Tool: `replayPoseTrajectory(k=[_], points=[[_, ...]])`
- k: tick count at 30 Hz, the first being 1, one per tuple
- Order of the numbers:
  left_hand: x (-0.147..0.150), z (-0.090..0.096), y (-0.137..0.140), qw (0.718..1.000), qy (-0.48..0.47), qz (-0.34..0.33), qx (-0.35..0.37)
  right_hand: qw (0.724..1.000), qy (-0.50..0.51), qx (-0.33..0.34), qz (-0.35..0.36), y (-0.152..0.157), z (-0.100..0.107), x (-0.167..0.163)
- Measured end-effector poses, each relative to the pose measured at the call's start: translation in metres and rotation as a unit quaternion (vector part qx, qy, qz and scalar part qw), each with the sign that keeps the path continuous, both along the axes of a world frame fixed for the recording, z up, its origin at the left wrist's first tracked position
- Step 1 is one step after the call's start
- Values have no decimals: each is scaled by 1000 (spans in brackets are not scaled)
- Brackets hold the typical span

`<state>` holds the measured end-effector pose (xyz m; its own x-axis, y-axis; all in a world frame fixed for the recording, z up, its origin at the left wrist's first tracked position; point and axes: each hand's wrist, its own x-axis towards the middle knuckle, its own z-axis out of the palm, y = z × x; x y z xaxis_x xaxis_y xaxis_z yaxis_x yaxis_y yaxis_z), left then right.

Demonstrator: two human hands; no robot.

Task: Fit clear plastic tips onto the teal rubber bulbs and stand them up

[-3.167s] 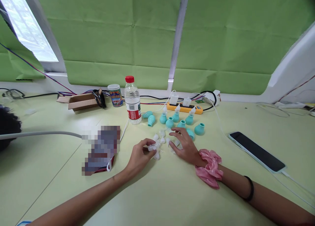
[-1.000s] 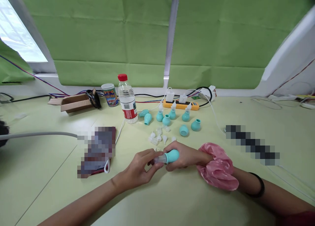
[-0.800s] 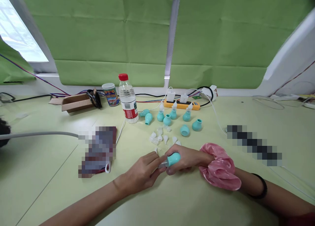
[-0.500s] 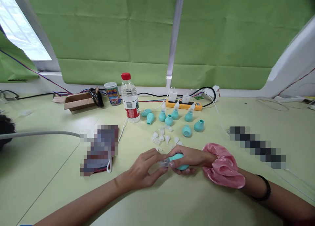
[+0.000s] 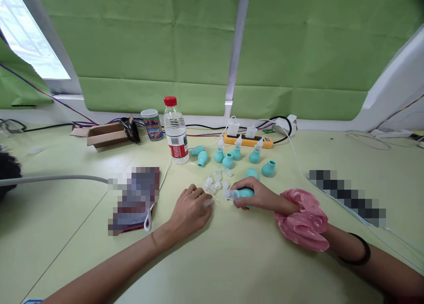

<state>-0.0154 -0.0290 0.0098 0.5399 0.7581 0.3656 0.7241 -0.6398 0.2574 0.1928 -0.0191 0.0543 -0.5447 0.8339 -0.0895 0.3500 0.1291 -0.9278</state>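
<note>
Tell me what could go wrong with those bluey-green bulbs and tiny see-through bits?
The right hand grips a teal bulb close to the loose translucent pieces, so it might bump and scatter them. The small translucent tip at the left hand's fingers could slip away. The upright bulbs with pointed nozzles might topple if nudged.

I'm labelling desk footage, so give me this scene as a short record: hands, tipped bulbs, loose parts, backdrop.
Right hand: holding a glossy teal bulb with a clear plastic collar
Left hand: at a small translucent piece, grip unclear
Tipped bulbs: three rounded teal bulbs with pointed white tips
Loose: small translucent plastic parts beyond the hands
Backdrop: green window covering
</note>
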Motion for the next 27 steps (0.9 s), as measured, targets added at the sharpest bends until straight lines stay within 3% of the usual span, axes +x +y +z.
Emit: replayPoseTrajectory(k=[4, 7, 9, 11, 13, 15, 23, 27], points=[[-2, 1, 4, 996, -69, 42, -20, 999, -50, 19, 9, -1, -4, -1], [-3, 5, 6, 972, -215, 51, -83, 995, -75, 53, 33, -4, -4, -2], [-3, 8, 5, 923, -341, 27, -176, 987, -99, 120, 29, -7, -2, -5], [-2, 11, 4, 852, -433, -9, -294, 973, -123, 195, 19, -12, -1, -9], [-2, 12, 3, 783, -484, -35, -388, 959, -142, 245, 14, -15, -1, -12], [-2, 12, 2, 735, -512, -46, -443, 949, -157, 275, 7, -18, -2, -14], [3, 13, 0, 623, -585, -56, -516, 906, -239, 348, -33, -28, -16, -21], [3, 12, -1, 628, -581, -53, -515, 892, -278, 353, -54, -33, -18, -23]])
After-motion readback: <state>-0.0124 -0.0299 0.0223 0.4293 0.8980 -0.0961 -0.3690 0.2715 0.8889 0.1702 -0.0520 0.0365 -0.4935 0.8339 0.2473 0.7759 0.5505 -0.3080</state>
